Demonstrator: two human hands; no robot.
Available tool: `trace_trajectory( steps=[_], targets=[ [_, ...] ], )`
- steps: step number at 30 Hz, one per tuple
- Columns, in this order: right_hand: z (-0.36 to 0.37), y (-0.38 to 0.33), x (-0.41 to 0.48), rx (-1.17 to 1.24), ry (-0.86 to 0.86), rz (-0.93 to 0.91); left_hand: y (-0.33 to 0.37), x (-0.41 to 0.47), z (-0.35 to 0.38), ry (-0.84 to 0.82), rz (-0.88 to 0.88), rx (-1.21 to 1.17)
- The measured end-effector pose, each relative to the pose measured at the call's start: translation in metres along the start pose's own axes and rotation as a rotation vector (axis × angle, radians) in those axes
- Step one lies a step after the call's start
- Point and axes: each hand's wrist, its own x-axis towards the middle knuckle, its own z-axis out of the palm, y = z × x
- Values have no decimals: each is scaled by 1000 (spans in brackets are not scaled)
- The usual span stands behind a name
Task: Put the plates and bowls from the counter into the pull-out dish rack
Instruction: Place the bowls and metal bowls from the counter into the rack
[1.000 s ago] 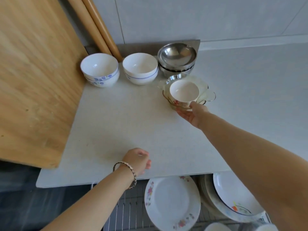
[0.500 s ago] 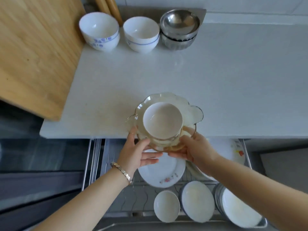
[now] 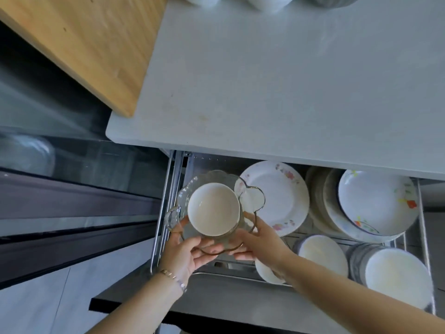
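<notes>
**A:** Head view, the only one I have. What's in the hands?

**B:** A clear glass bowl (image 3: 250, 201) with a scalloped rim, and a white bowl (image 3: 213, 209) nested inside it. I see both sitting lower centre of the frame, held over the left end of the pull-out dish rack (image 3: 421, 213), below the front edge of the surface (image 3: 265, 80).

**A:** State of each grip?

**B:** The left hand (image 3: 185, 254) cups the glass bowl from below on its near-left side, thumb up against the wall. The right hand (image 3: 260, 242) pinches the near-right rim, thumb over the edge and fingers beneath. Both are closed on the glass; neither touches the white bowl directly.

**A:** Which way does the free slot lie from there?

**B:** Straight down, I judge. Under the stack I can make out bare wire and the rack's left rail. Just to the right in the frame stands a flowered plate (image 3: 277, 196), leaning, then a row of larger plates (image 3: 375, 203) at the far right. Two stacks of white dishes (image 3: 322, 254) fill the lower right.

**A:** So which hand leads?

**B:** The left is nearer the empty corner and carries from beneath, so I'd let it guide the descent. The scalloped lobe on the right overlaps the flowered plate in the picture; whether they touch I cannot tell.
</notes>
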Motion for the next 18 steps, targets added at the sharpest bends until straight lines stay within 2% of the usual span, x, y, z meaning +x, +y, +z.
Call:
trace_trajectory(
  steps=[8,12,18],
  targets=[
    [-1,15,86,17,165,213,-2,109,2,124,-80,-159],
    [-11,18,104,-63,242,222,12,156,3,129,-59,-192],
    [-26,19,118,-171,268,200,33,215,-7,201,-74,-76]
  ],
)
